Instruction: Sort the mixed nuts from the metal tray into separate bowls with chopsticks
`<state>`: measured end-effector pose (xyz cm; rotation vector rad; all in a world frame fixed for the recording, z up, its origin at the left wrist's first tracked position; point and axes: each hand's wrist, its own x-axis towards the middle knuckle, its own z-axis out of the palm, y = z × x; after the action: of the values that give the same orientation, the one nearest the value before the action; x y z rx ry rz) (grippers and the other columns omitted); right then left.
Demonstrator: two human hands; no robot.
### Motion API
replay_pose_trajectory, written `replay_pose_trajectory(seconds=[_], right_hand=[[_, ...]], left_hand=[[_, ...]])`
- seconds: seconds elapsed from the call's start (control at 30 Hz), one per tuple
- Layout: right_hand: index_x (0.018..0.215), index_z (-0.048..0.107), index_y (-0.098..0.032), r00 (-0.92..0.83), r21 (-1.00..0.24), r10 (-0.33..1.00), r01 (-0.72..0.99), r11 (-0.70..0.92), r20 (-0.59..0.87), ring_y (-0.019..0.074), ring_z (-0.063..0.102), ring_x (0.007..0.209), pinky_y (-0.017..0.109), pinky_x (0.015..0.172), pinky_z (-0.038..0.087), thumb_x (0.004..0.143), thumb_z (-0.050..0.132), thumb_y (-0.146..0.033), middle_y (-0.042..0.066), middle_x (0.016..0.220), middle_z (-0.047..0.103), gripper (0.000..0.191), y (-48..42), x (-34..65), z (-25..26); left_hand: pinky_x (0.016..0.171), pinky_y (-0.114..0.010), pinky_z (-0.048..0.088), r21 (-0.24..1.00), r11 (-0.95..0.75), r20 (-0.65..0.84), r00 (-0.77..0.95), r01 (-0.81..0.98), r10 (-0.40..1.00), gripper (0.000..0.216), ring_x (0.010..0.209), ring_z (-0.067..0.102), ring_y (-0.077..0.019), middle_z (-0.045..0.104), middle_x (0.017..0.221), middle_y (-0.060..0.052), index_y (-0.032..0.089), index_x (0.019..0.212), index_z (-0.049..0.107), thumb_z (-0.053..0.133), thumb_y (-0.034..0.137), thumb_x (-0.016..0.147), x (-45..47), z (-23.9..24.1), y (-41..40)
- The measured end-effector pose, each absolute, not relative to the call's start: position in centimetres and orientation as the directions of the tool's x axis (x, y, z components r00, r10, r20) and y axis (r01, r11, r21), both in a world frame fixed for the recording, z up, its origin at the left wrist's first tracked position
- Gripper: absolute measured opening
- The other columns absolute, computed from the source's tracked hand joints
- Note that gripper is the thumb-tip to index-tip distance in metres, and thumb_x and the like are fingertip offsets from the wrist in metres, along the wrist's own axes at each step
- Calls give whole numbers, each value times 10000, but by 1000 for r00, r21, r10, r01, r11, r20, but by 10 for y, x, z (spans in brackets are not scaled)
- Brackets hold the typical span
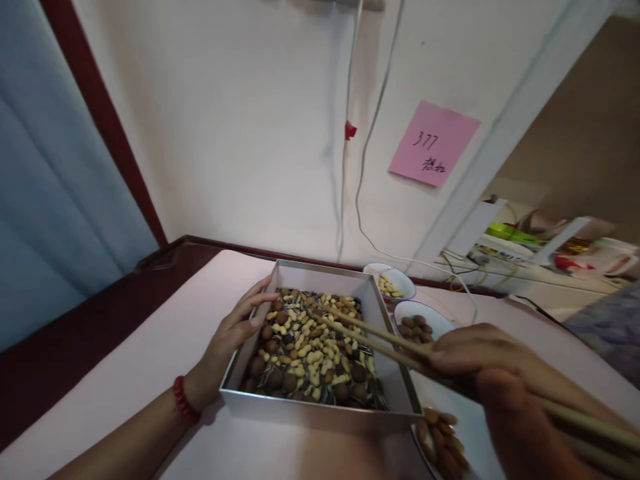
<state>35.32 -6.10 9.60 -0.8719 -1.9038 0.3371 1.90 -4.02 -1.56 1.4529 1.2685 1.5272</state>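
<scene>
A square metal box stands in front of me, filled with mixed nuts: peanuts, round brown nuts, almonds and striped sunflower seeds. My left hand rests on the box's left wall, its fingers spread over the rim. In my right hand, blurred at the lower right, is a pair of wooden chopsticks. Their tips reach over the right wall into the nuts near the box's middle. Whether they pinch a nut, I cannot tell.
Right of the box stand a bowl of peanuts, a bowl of round brown nuts and a dish of almonds. White cables hang down the wall behind, beside a pink note. A blue curtain hangs at the left.
</scene>
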Motion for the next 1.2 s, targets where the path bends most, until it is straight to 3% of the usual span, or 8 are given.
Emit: replay_pose_trajectory(seconds=[0.2,0.37,0.73,1.2], right_hand=[[902,650,-228,-553,-642,656,260,722,514,135,668,790,215,682,537,1038,474,-243,14,847,675,223,-54,299,75],[921,617,-223,-629,-683,647,242,689,430,98,640,830,183,741,502,1049,450,-220,-7,878,646,209,-47,293,62],[975,638,-230,-697,-668,596,225,709,398,76,653,872,153,785,505,1034,471,-182,-6,932,648,184,-47,282,52],[899,652,-252,-555,-590,618,258,765,558,89,692,767,132,709,549,999,512,-193,-21,841,673,182,-50,294,58]], left_hand=[[1250,-503,189,948,-301,315,-164,104,935,344,1531,251,-341,418,1620,-17,273,1146,757,625,373,844,25,-8,-46],[1253,-491,181,951,-299,307,-151,75,940,345,1531,250,-329,419,1618,-17,271,1144,759,612,341,840,28,-6,-47],[1245,-486,205,949,-309,315,-152,61,937,343,1525,261,-340,417,1619,-13,266,1145,759,623,333,837,27,-10,-46],[1234,-495,218,955,-293,295,-152,35,943,345,1523,263,-328,403,1623,-27,265,1137,754,619,344,829,28,-8,-48]])
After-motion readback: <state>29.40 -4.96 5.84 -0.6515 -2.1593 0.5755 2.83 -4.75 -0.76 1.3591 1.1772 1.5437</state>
